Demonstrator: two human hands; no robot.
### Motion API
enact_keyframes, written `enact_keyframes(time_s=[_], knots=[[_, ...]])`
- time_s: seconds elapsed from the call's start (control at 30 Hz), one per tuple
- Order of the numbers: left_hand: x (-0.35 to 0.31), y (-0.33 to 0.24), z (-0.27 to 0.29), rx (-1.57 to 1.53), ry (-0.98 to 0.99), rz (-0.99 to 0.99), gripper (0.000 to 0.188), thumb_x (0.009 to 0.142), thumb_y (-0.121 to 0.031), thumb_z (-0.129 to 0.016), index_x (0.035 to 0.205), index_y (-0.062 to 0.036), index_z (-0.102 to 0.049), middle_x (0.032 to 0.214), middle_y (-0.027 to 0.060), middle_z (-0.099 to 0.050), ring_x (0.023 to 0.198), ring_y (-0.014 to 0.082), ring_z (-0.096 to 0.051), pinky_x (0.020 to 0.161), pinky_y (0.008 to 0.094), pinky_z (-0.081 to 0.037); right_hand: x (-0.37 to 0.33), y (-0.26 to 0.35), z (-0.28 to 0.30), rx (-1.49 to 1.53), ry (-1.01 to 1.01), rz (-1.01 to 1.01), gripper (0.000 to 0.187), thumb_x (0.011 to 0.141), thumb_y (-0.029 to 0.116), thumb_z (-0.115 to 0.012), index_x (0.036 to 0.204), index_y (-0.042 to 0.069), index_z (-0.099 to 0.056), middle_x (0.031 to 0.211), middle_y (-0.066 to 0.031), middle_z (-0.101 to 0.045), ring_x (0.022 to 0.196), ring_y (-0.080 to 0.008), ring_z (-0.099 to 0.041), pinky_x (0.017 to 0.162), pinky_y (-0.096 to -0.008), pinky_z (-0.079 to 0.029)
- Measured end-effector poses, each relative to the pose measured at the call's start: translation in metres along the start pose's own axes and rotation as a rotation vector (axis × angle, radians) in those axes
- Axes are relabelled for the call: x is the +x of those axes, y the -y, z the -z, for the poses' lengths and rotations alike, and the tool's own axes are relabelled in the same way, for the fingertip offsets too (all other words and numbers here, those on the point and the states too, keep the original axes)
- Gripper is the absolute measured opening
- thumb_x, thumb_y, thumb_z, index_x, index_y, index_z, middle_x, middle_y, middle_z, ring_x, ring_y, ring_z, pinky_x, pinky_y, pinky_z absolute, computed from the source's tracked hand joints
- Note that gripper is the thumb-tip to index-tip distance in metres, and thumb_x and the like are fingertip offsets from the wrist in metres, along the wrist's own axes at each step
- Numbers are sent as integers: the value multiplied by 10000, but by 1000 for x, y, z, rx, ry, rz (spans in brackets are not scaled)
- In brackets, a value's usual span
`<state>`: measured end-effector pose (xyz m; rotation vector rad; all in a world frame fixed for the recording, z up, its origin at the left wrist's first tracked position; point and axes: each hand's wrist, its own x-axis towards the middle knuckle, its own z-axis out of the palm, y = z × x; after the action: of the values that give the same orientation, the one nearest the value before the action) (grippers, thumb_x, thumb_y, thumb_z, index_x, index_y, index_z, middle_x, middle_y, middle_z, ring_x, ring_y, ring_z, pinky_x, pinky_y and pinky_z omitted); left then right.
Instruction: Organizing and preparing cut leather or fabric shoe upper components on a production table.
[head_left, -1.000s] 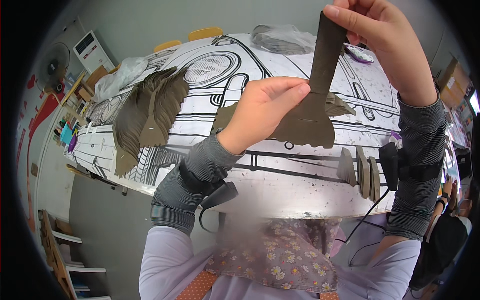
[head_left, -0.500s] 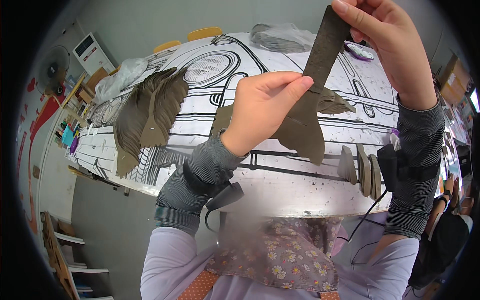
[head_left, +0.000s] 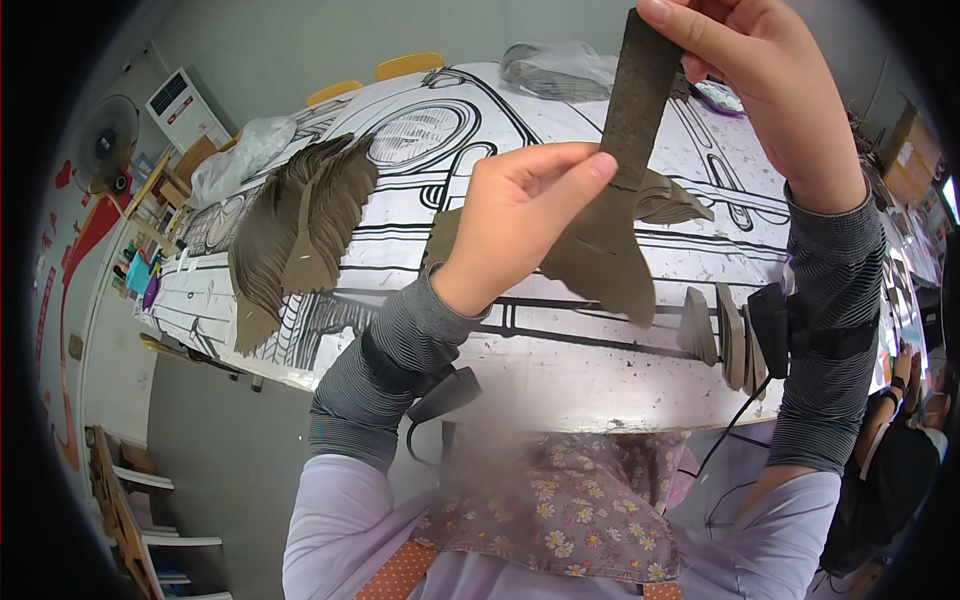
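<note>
I hold a flat brown cardboard piece (head_left: 610, 240) with a long narrow stem and a wide flared bottom up over the table. My right hand (head_left: 760, 90) pinches the top of the stem. My left hand (head_left: 520, 215) grips the piece at its middle, thumb toward me. A fanned pile of similar brown cardboard pieces (head_left: 295, 235) lies on the table to the left. More brown pieces (head_left: 670, 200) lie behind the one I hold, and a few stand on edge at the front right (head_left: 715, 325).
The table (head_left: 560, 370) has a white cover printed with a black line drawing. Clear plastic bags (head_left: 240, 155) sit at its far left and far end (head_left: 560, 70). Yellow chairs (head_left: 405, 65) stand beyond. A fan (head_left: 105, 140) and shelves are at left.
Both hands have tilted the cardboard piece, so its flared bottom has swung to the right and nearer the camera. My left hand's grip has shifted along the middle.
</note>
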<state>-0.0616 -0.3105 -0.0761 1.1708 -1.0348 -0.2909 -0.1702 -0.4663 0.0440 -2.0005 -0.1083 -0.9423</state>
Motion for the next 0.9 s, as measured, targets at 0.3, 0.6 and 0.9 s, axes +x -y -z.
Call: enact_keyframes(time_s=[0.3, 0.6, 0.9], knots=[[9, -1, 0, 241, 45, -67, 224, 1004, -174, -692, 1058, 31, -765, 841, 53, -749, 705, 70, -665, 618, 206, -525, -1, 9, 1, -4, 15, 103, 174, 943, 126, -763, 948, -8, -652, 796, -35, -669, 668, -71, -582, 622, -189, -487], [18, 1, -4, 248, 43, -47, 203, 937, -151, -772, 1032, 29, -765, 856, 51, -752, 747, 75, -668, 671, 220, -534, 7, 7, -7, 72, 109, 88, 154, 936, 113, -770, 942, -1, -667, 815, -34, -688, 693, -79, -609, 626, -199, -491], [19, 5, 12, -120, -3, -117, 563, 1053, -461, -556, 1184, 65, -708, 1025, 141, -757, 965, 164, -698, 875, 279, -522, 2, 17, -24, -164, -45, 49, 108, 952, 74, -729, 981, -13, -672, 834, -41, -693, 703, -84, -609, 638, -203, -496]])
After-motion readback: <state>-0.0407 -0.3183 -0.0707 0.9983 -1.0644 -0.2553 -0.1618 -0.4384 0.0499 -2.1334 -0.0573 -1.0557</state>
